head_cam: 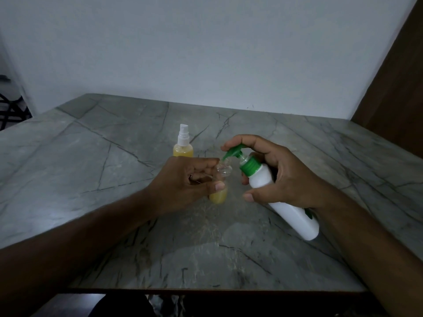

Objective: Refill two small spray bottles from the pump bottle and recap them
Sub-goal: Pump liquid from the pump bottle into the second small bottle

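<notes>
While both hands work mid-table, items as follows:
Table (96, 143): grey veined stone, far edge at wall.
Pump btl (281, 197): white, green collar and pump head; tilted, nozzle aimed left-down at open btl mouth; base off the table, toward right edge.
Right hand (283, 177): wrapped round pump btl, thumb on near side, forefinger lying on pump head.
Open btl (219, 195): clear, uncapped, part-full yellow liquid; centre of table, upright.
Left hand (190, 181): curled round open btl, thumb across its front.
Capped btl (183, 145): white sprayer on, yellow liquid; stands behind left hand, toward far edge.
</notes>
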